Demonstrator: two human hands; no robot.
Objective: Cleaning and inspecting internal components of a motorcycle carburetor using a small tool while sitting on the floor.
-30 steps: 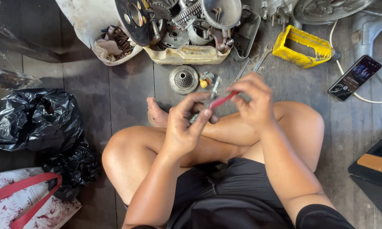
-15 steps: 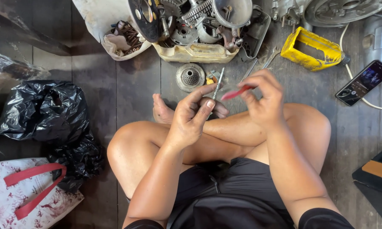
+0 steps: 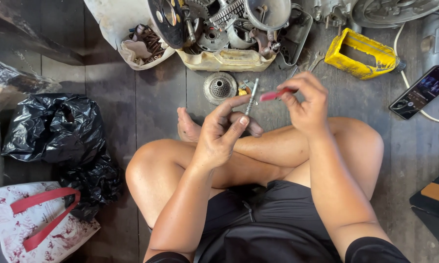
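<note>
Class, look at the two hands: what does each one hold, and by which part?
The left hand pinches a thin metal bolt by its lower end. The right hand grips a small red tool by its right end, fingertips around it.

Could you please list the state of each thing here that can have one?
left hand: pinching a threaded metal rod, upright
right hand: holding a red tool against the rod
phone: screen lit, cable attached
black plastic bag: crumpled
tote bag: lying flat

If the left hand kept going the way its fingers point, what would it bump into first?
Probably the thin metal rod its fingertips already pinch; past that, the red-handled tool in the right hand. Depth is hard to judge.
</note>
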